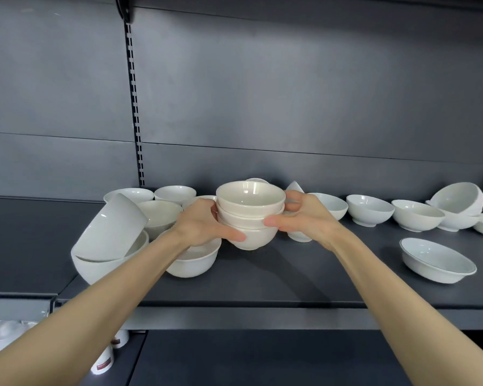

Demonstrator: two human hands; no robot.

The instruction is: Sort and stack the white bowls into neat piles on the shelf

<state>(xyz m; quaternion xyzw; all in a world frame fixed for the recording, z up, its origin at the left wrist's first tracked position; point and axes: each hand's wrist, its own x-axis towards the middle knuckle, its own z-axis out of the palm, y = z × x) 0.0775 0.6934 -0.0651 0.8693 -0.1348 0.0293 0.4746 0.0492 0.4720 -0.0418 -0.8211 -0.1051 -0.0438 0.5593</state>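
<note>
A stack of three cream-white bowls [250, 213] stands at the middle of the dark shelf [304, 268], its foot on or just above the shelf. My left hand [204, 224] clasps the stack's left side and my right hand [304, 215] clasps its right side, thumbs toward me. Loose white bowls lie all along the shelf. A tilted bowl [109, 229] rests inside a big bowl [95, 264] at the left. Another bowl [193, 259] sits under my left wrist. A small bowl is partly hidden behind my right hand.
Several shallow bowls [370, 208] line the back right, with a wide rimmed bowl [437, 260] nearer the front right. More bowls [162, 215] crowd the back left. A slotted upright [135, 107] runs up the back panel. Small labelled cups [103, 360] stand on a lower level.
</note>
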